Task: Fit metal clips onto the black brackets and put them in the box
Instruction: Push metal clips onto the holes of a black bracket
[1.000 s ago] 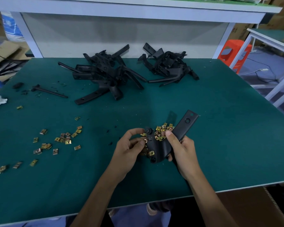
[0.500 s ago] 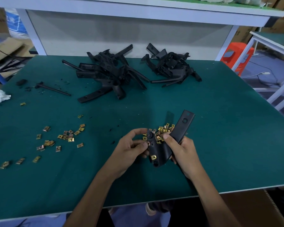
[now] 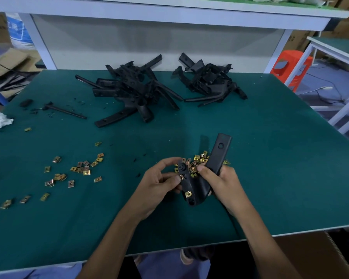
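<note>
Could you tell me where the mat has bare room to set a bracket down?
The widest bare patch of mat lies right of the right hand, between the right bracket pile and the near edge. A smaller one lies between the left bracket pile and the left hand. Crowded: the loose clips at left and the clip heap behind the held bracket.

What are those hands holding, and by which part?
The right hand grips a black bracket around its bend. The left hand pinches a metal clip against the bracket's left edge.
</note>
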Motion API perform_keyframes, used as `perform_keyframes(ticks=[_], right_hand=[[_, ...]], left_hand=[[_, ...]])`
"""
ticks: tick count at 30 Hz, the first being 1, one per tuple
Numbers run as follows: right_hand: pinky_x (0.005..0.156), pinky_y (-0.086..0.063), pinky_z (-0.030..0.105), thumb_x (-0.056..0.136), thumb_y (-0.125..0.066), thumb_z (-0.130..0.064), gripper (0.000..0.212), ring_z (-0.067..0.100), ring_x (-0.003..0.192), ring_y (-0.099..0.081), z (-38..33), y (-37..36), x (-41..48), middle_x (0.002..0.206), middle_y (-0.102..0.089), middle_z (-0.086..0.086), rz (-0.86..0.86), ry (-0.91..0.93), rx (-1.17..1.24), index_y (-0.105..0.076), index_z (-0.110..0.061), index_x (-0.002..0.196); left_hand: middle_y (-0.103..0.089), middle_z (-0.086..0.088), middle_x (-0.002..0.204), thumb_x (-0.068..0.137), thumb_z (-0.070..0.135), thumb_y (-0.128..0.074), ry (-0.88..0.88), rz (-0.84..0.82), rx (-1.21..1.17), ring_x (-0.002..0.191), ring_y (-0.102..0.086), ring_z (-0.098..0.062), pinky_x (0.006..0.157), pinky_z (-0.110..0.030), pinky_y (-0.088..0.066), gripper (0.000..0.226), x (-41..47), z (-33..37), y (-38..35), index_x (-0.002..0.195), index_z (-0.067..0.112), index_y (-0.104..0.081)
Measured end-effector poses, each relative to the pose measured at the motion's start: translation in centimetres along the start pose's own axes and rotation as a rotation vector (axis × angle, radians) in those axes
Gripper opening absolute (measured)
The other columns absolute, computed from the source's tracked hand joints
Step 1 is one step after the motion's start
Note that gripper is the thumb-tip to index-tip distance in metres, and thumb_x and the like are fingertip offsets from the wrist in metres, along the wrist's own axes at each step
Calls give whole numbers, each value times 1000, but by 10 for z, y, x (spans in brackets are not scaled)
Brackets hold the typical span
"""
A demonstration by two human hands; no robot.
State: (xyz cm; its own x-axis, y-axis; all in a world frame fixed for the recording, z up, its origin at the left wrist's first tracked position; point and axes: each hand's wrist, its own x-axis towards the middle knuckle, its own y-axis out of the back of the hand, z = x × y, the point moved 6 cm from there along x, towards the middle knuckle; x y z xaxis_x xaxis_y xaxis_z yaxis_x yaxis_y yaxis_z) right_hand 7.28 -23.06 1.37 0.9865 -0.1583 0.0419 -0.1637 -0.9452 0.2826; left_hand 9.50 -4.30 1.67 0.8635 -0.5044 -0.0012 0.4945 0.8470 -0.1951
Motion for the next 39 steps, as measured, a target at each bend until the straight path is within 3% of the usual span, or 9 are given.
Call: perform_keyframes(ticks=[4,8,13,17,21,28,31,34,39], right_hand=[[50,-44,23,96,-67,-34,38,13,52,-58,-3,2,1,55,-58,-4,-31,-38,-17,-56,-19,62],[55,-37,32,81,-71,-41,42,20,59,-50,2,2,1,64,-53,8,13,-162,136,-65,0,76],[37,-25,16,85,-70,-37,21,11,39,-39,7,1,0,55,-46,6,-27,-249,278,-78,-18,79],[38,-20,18,88,-70,-34,25,14,40,-34,8,1,1,56,-42,9,-42,-232,221,-75,-10,82],[39,-24,18,83,-71,-40,51,11,42,-35,7,-2,2,56,-40,4,-54,-185,166,-58,9,86],[37,-26,24,86,-68,-50,30,21,47,-40,4,1,-3,59,-48,7,-5,-143,230,-73,-21,77],[36,-31,24,89,-69,-49,36,16,43,-44,6,8,-5,61,-55,8,53,-122,367,-77,-14,88],[36,-33,25,85,-73,-53,63,17,41,-44,7,13,-8,59,-55,9,90,-125,484,-66,9,96],[39,-36,26,85,-72,-55,58,22,46,-46,4,9,-8,60,-56,8,86,-110,368,-69,2,94]], left_hand=[[-73,-4,85,97,-1,-60,16,-53,28,73,-62,-14,69,-25,-52,39,0,0,-1,130,20,-58],[-68,-3,80,95,8,-63,30,-89,53,70,-57,-12,68,-23,-50,36,1,-1,-2,126,27,-61],[-72,0,85,97,15,-65,49,-156,58,70,-55,-9,67,-20,-47,35,2,-2,-3,127,30,-60],[-72,-4,87,96,18,-66,69,-180,82,69,-55,-10,67,-21,-48,35,2,-3,-2,127,32,-61],[-66,-3,80,92,16,-69,73,-130,40,66,-58,-12,65,-23,-49,37,3,-3,-2,126,29,-64],[-73,-7,81,89,23,-72,28,5,8,72,-62,-14,65,-21,-49,30,2,-1,-3,119,29,-69],[-75,-7,81,87,32,-69,-34,165,76,70,-64,-10,63,-18,-49,14,0,0,0,100,29,-74],[-70,-2,74,94,38,-59,-103,260,258,65,-57,-8,61,-19,-46,17,-4,3,2,88,30,-74],[-64,13,69,98,28,-60,-146,232,304,65,-53,1,61,-14,-42,18,-6,10,-16,87,30,-74]])
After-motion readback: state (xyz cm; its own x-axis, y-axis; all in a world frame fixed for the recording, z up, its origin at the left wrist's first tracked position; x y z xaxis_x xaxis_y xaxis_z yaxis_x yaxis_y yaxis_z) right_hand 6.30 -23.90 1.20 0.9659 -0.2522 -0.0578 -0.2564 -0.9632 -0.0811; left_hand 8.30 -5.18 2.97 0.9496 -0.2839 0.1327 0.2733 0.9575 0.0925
